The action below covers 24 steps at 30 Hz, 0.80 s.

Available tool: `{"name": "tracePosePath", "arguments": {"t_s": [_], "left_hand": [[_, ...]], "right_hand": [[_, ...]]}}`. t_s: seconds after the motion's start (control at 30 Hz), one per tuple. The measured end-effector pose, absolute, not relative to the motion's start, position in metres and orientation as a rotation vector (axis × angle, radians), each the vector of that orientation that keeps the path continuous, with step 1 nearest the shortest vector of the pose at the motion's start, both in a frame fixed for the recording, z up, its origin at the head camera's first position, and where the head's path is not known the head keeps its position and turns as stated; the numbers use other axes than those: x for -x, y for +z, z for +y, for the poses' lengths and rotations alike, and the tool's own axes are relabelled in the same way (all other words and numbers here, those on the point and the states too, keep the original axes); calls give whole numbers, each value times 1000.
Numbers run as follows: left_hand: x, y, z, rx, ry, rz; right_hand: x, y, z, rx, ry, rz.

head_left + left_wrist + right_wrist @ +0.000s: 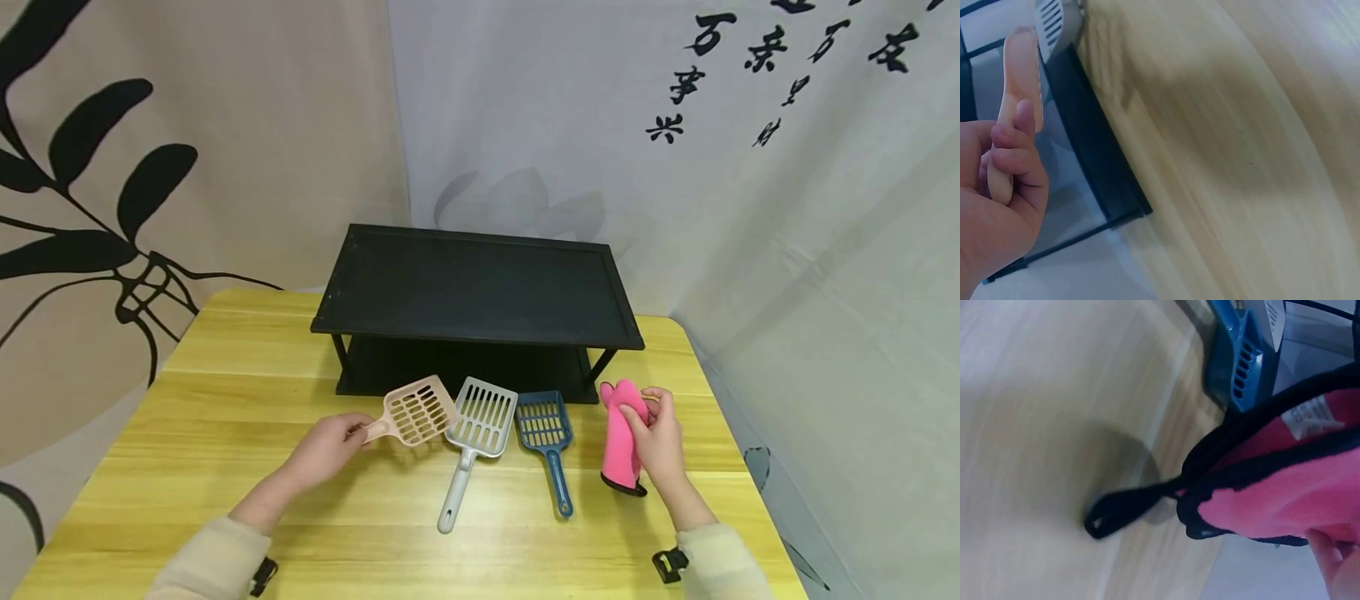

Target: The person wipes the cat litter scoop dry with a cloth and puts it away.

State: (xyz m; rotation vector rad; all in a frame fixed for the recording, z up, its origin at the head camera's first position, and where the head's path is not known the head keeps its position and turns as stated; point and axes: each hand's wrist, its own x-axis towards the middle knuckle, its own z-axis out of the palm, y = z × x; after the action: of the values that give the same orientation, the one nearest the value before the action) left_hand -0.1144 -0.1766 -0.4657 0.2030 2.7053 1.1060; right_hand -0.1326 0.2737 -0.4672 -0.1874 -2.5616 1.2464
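Observation:
My left hand point(328, 448) grips the handle of a beige slotted litter scoop point(418, 412), its head pointing right and overlapping the edge of a grey litter scoop point(483, 419). In the left wrist view the fingers curl round the scoop's handle point(1001, 181). My right hand point(662, 440) pinches a pink mitt point(620, 442) near its upper part. The mitt's black-trimmed cuff point(1194, 512) hangs downward; a black loop and a white label inside show in the right wrist view. Between them lies a blue litter scoop point(543, 421), handle toward me.
A black two-tier rack point(480, 287) stands at the back of the wooden table point(360, 533), just behind the scoops. Printed curtains point(525, 108) hang behind and to the right of the table.

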Motion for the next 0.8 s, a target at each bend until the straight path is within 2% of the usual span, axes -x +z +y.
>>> {"name": "tracePosePath", "arguments": {"t_s": [0.37, 0.8], "left_hand": [[118, -458, -161, -214, 1147, 2630], [127, -449, -146, -246, 1290, 2493]], "right_hand": [[135, -452, 255, 113, 1387, -2517], [140, -427, 200, 24, 1512, -2528]]}}
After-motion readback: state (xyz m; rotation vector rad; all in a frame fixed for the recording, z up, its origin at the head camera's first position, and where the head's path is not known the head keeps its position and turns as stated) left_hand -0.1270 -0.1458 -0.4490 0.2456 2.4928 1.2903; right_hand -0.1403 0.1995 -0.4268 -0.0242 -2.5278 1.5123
